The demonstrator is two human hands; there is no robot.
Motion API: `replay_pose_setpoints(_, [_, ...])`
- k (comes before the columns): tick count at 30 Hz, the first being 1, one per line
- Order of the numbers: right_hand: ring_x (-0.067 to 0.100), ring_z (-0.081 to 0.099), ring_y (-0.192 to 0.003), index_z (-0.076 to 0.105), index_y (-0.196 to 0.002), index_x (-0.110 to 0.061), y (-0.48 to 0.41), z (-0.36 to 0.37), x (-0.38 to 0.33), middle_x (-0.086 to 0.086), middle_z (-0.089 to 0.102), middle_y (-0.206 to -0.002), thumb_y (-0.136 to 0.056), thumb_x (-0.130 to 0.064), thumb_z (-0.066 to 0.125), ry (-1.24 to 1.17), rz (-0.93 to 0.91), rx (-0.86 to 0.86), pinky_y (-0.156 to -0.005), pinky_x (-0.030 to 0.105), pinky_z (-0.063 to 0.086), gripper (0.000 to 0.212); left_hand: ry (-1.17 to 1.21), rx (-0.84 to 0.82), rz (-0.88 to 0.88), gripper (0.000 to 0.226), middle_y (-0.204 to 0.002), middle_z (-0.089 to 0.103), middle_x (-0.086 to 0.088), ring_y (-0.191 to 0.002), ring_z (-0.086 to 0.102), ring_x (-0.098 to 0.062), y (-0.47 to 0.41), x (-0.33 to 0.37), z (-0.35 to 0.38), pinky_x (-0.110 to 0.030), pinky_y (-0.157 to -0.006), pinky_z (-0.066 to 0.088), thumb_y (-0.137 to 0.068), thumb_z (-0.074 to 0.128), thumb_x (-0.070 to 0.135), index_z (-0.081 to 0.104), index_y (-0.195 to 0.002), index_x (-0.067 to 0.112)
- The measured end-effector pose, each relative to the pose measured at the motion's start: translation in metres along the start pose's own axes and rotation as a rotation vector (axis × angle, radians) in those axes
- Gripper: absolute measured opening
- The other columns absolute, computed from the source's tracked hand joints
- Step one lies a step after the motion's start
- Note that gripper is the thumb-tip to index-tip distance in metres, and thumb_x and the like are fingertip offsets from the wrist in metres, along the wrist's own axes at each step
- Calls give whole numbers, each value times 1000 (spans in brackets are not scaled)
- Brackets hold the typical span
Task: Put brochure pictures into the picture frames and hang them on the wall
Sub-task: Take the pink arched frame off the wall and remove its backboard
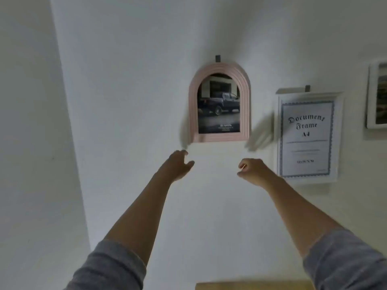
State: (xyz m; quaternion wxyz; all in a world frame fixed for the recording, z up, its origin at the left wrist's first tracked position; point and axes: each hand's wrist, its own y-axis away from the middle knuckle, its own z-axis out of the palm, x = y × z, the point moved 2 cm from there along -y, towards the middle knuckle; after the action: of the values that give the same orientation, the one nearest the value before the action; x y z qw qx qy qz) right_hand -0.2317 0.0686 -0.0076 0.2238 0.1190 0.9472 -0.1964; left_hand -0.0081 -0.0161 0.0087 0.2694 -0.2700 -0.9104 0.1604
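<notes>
Wall (129, 105): white, bears 3 frames.
White A4 document frame (309, 137): hangs on a dark hook, R of the arch frame, placeholder sheet inside.
Pink arched frame (219, 104): hung on wall from a dark hook (218, 58), holds truck brochure pic (218, 105).
Third frame (377, 95): far R, cut by edge.
Left hand (178, 164): below frame's lower-L corner, fingers spread, empty, not touching.
Right hand (252, 169): below lower-R corner, fingers curled loose, holds nothing.

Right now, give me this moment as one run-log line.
pink arched frame: hung on wall hook, truck picture inside | left hand: empty, below frame | right hand: curled, apart | white document frame: still stock insert
</notes>
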Motion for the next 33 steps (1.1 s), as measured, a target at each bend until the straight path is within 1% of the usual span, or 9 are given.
replay_pose_setpoints(5, [25, 60, -78, 59, -106, -10, -43, -78, -24, 11, 64, -102, -86, -12, 50, -137, -107, 397, -66, 31, 49, 21, 111, 269, 75, 58, -140, 37, -11, -129, 38, -26, -49, 22, -48, -42, -104, 36, -95, 45, 36, 22, -144, 14])
replay_pose_setpoints(10, [29, 54, -100, 48, -122, -10, -83, -104, -32, 11, 55, -115, -90, -17, 48, -132, -160, 661, -73, 31, 42, 32, 125, 287, 101, 71, -151, 24, -10, -137, 29, -27, -89, 25, -44, -48, -109, 30, -94, 42, 44, 2, -148, 22])
replay_pose_setpoints(14, [28, 55, -95, 46, -119, -12, -111, -89, -27, 11, 48, -115, -90, -16, 52, -246, -232, 635, -74, 34, 45, 30, 188, 282, 117, 69, -152, 23, -7, -135, 33, -26, -104, 21, -26, -50, -107, 33, -96, 38, 40, -6, -147, 27])
replay_pose_setpoints(19, [20, 51, -86, 43, -126, -7, -126, -71, -22, 14, 47, -111, -87, -11, 57, -320, -300, 666, -73, 24, 39, 42, 300, 305, 199, 59, -156, 12, -3, -141, 22, -22, -106, 27, -18, -35, -115, 22, -101, 28, 26, -7, -148, 21])
replay_pose_setpoints(23, [19, 49, -81, 49, -116, -6, -123, -77, -25, 15, 48, -106, -85, -6, 57, -347, -311, 680, -66, 20, 39, 32, 337, 294, 213, 59, -149, 30, -14, -133, 36, -30, -99, 31, -23, -42, -111, 31, -101, 29, 25, -7, -148, 21])
replay_pose_setpoints(25, [15, 46, -77, 50, -110, -7, -116, -84, -28, 16, 49, -104, -85, -5, 56, -356, -333, 701, -62, 10, 36, 26, 354, 314, 229, 59, -146, 35, -14, -129, 40, -30, -90, 34, -28, -44, -108, 36, -101, 30, 27, -6, -148, 22])
replay_pose_setpoints(28, [8, 43, -77, 48, -123, -14, -97, -88, -33, 13, 51, -102, -86, -6, 56, -424, -350, 702, -65, 1, 33, 39, 408, 340, 243, 60, -146, 35, -11, -128, 42, -30, -73, 36, -30, -45, -106, 38, -100, 32, 29, -5, -147, 24])
replay_pose_setpoints(31, [4, 47, -81, 47, -129, -19, -69, -74, -29, 12, 55, -101, -87, -8, 57, -533, -344, 627, -76, 7, 41, 46, 559, 297, 193, 57, -151, 28, -8, -133, 36, -28, -43, 27, -22, -48, -109, 35, -100, 31, 29, 0, -148, 26])
replay_pose_setpoints(33, [12, 51, -85, 48, -130, -20, -44, -52, -21, 12, 57, -105, -87, -9, 58, -645, -303, 559, -75, 8, 43, 45, 706, 289, 143, 53, -154, 21, -3, -140, 26, -22, -18, 19, -6, -43, -114, 26, -101, 30, 24, 5, -148, 24])
